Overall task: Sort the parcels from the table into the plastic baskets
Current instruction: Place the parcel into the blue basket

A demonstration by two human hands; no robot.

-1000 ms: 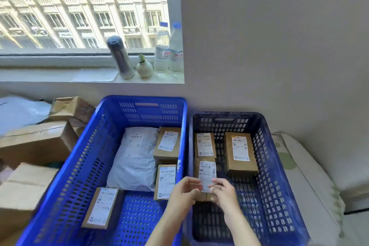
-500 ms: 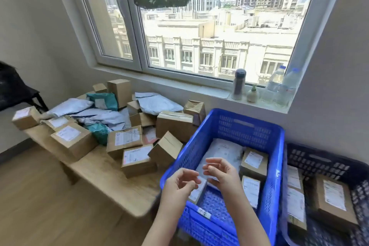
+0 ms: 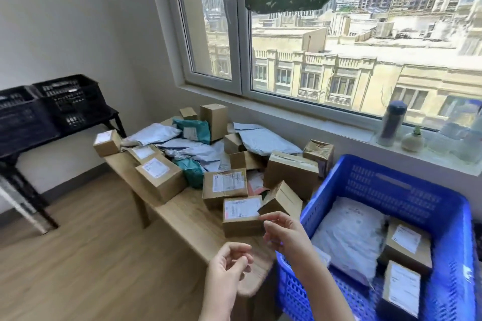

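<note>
A wooden table (image 3: 182, 219) carries a heap of parcels: brown cardboard boxes with white labels, grey mailer bags (image 3: 263, 138) and teal bags (image 3: 194, 129). The nearest labelled box (image 3: 241, 216) sits at the table's near end. A blue plastic basket (image 3: 391, 185) stands to the right and holds a grey bag (image 3: 347, 234) and small boxes (image 3: 407, 245). My right hand (image 3: 284, 232) hovers just in front of the nearest box, fingers loosely curled, holding nothing. My left hand (image 3: 229, 268) hangs lower over the table edge, also empty with relaxed fingers.
Two black crates (image 3: 52, 104) sit on a dark stand at the left wall. A flask (image 3: 392, 122), a small plant pot (image 3: 413, 139) and bottles stand on the window sill above the basket. Wood floor lies to the left of the table.
The view has swung left from the baskets to the table. Both hands released the small box in the right basket and now reach empty toward the nearest box on the table.
</note>
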